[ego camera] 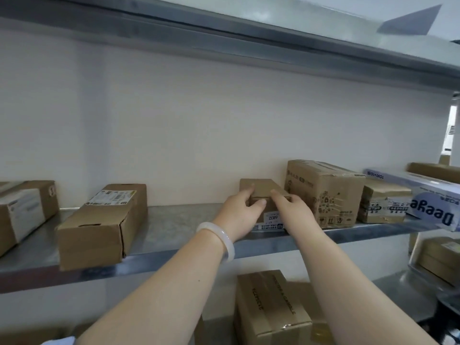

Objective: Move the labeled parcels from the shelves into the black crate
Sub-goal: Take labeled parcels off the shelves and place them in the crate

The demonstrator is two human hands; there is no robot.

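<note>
Right of centre in the frame, the left hand and right hand both grip a small labeled parcel sitting on the metal shelf, so the pick-up seems under way; next it likely needs drawing forward, clear of the taller box just beside it.

Wall: plain cream-white, evenly lit. Metal shelf: grey, steel front edge, set against the wall. Upper shelf: grey underside overhead. Bright opening at far right.
</note>
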